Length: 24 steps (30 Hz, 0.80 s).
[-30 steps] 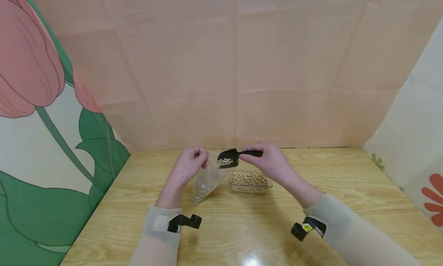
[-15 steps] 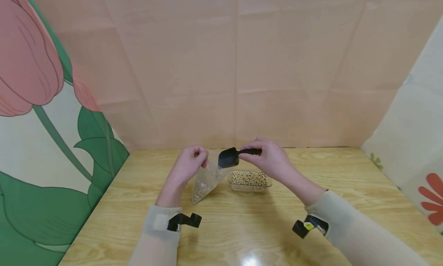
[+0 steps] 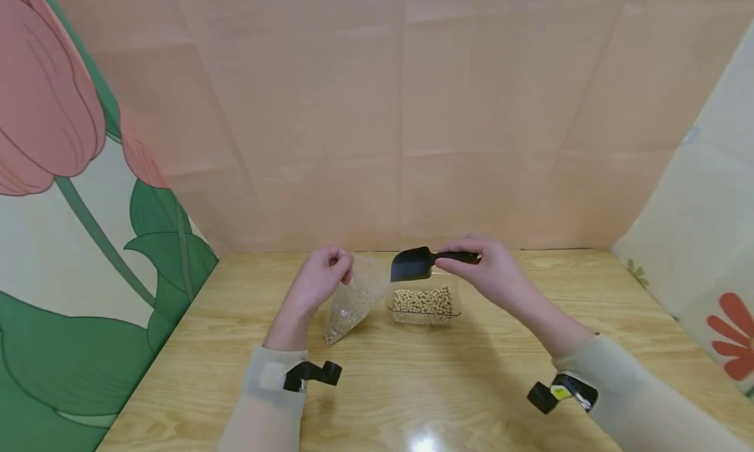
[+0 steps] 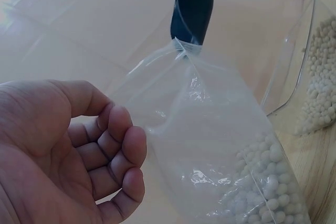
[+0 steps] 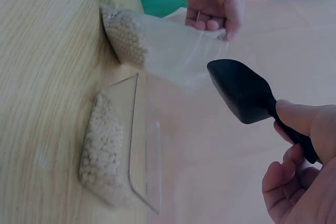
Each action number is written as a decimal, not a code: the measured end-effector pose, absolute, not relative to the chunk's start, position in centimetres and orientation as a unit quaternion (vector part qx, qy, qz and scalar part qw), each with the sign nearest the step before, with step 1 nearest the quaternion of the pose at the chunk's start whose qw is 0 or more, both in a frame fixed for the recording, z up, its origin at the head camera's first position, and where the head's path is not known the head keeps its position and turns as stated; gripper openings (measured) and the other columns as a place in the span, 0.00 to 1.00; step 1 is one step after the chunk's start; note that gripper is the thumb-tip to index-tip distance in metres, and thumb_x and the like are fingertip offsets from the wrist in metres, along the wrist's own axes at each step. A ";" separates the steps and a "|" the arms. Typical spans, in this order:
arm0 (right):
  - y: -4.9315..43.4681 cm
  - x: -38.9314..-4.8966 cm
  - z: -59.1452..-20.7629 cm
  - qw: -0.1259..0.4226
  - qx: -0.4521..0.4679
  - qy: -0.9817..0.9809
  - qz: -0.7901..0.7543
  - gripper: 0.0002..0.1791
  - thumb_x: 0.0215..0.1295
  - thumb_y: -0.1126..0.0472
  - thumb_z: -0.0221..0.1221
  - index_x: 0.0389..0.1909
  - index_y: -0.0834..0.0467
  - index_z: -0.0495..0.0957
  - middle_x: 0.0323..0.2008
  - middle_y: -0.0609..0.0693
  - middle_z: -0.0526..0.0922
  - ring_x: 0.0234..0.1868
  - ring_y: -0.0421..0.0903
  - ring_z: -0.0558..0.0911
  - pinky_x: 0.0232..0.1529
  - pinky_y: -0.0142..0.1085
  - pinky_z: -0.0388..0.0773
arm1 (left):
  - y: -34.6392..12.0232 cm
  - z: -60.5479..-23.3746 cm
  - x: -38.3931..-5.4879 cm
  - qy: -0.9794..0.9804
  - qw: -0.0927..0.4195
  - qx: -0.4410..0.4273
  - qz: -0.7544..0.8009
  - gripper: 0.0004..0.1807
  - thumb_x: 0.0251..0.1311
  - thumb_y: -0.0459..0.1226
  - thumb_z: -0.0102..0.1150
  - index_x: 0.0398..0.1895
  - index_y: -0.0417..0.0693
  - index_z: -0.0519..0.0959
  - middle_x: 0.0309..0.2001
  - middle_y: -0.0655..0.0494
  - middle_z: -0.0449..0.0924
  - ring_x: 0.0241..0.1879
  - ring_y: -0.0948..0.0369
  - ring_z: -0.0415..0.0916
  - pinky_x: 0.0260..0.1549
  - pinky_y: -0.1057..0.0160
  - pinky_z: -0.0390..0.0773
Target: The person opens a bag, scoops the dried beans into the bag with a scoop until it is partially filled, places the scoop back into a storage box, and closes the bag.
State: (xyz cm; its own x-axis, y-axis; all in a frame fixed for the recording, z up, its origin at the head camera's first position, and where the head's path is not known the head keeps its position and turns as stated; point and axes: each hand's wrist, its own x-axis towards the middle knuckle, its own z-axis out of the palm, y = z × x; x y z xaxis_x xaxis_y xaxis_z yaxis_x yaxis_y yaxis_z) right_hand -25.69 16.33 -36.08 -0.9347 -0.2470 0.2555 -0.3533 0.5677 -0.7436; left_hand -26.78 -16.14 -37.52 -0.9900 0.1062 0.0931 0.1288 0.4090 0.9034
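Note:
My left hand (image 3: 318, 275) pinches the top edge of a clear plastic bag (image 4: 194, 124), with pale round beans (image 4: 268, 182) gathered in its bottom corner. Between thumb and fingers, my right hand (image 3: 489, 269) holds the handle of a black scoop (image 5: 241, 90). No beans show in the scoop, which hangs just right of the bag's mouth, above a clear plastic box (image 3: 453, 311). That box holds more of the same beans (image 5: 102, 142). Both bag and box touch the wooden table.
The wooden table (image 3: 377, 386) runs back to a pinkish sheet (image 3: 400, 125). A tulip-printed panel (image 3: 65, 256) stands on the left, and a white panel with a red flower (image 3: 695, 223) on the right.
One second ago the scoop held beans at the bag's mouth; it then tipped and shows none. My right hand has drawn it to the right. The left hand stays with the bag.

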 end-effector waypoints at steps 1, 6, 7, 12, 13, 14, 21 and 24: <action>16.7 -25.7 -36.2 0.058 0.165 -0.883 0.435 0.16 0.75 0.46 0.71 0.56 0.50 0.92 0.61 0.51 0.87 0.61 0.54 0.84 0.54 0.49 0.82 | -16.2 -37.5 -26.8 -0.839 0.010 -0.069 -0.539 0.15 0.81 0.37 0.54 0.31 0.45 0.79 0.28 0.50 0.80 0.21 0.59 0.58 0.24 0.60 0.61; 18.2 -25.8 -36.7 0.047 0.143 -0.892 0.426 0.20 0.76 0.44 0.70 0.60 0.50 0.90 0.63 0.52 0.85 0.65 0.58 0.82 0.59 0.56 0.81 | -16.2 -37.5 -26.8 -0.843 0.012 -0.066 -0.534 0.14 0.81 0.37 0.54 0.31 0.46 0.79 0.29 0.51 0.81 0.22 0.58 0.60 0.26 0.60 0.62; 18.4 -25.8 -36.8 0.047 0.141 -0.894 0.422 0.20 0.77 0.44 0.70 0.60 0.51 0.90 0.64 0.53 0.85 0.66 0.59 0.81 0.60 0.58 0.80 | -16.2 -37.5 -26.8 -0.843 0.012 -0.066 -0.533 0.14 0.80 0.37 0.54 0.31 0.46 0.79 0.29 0.51 0.81 0.23 0.58 0.60 0.26 0.59 0.63; 19.3 -25.9 -37.6 0.043 0.130 -0.904 0.405 0.20 0.76 0.44 0.70 0.59 0.52 0.90 0.65 0.57 0.85 0.70 0.64 0.79 0.63 0.64 0.77 | -16.2 -37.4 -26.8 -0.845 0.013 -0.069 -0.531 0.15 0.80 0.36 0.54 0.31 0.45 0.79 0.29 0.50 0.81 0.23 0.57 0.60 0.27 0.58 0.63; 19.5 -25.9 -37.8 0.043 0.130 -0.906 0.401 0.20 0.76 0.44 0.70 0.59 0.52 0.90 0.66 0.58 0.84 0.69 0.64 0.79 0.63 0.65 0.77 | -16.2 -37.4 -26.8 -0.844 0.014 -0.070 -0.531 0.15 0.80 0.36 0.54 0.31 0.45 0.79 0.29 0.50 0.81 0.23 0.57 0.60 0.28 0.58 0.63; 19.6 -26.0 -38.0 0.044 0.131 -0.907 0.397 0.20 0.76 0.45 0.71 0.59 0.52 0.91 0.66 0.59 0.85 0.69 0.65 0.79 0.62 0.64 0.78 | -16.2 -37.4 -26.8 -0.845 0.014 -0.070 -0.531 0.15 0.80 0.36 0.54 0.31 0.45 0.79 0.29 0.50 0.81 0.24 0.57 0.60 0.28 0.58 0.63; 20.4 -26.7 -39.6 0.045 0.153 -0.918 0.364 0.18 0.74 0.47 0.73 0.56 0.53 0.92 0.58 0.58 0.87 0.51 0.54 0.87 0.46 0.49 0.83 | -16.2 -37.4 -26.7 -0.844 0.013 -0.071 -0.531 0.15 0.81 0.36 0.54 0.31 0.45 0.79 0.29 0.50 0.81 0.23 0.58 0.60 0.27 0.58 0.63; 20.6 -27.1 -40.1 0.043 0.158 -0.920 0.355 0.16 0.72 0.49 0.74 0.54 0.53 0.92 0.53 0.54 0.88 0.45 0.49 0.86 0.44 0.45 0.81 | -16.2 -37.4 -26.7 -0.846 0.014 -0.069 -0.528 0.15 0.80 0.36 0.54 0.30 0.45 0.79 0.29 0.50 0.81 0.23 0.58 0.60 0.27 0.58 0.63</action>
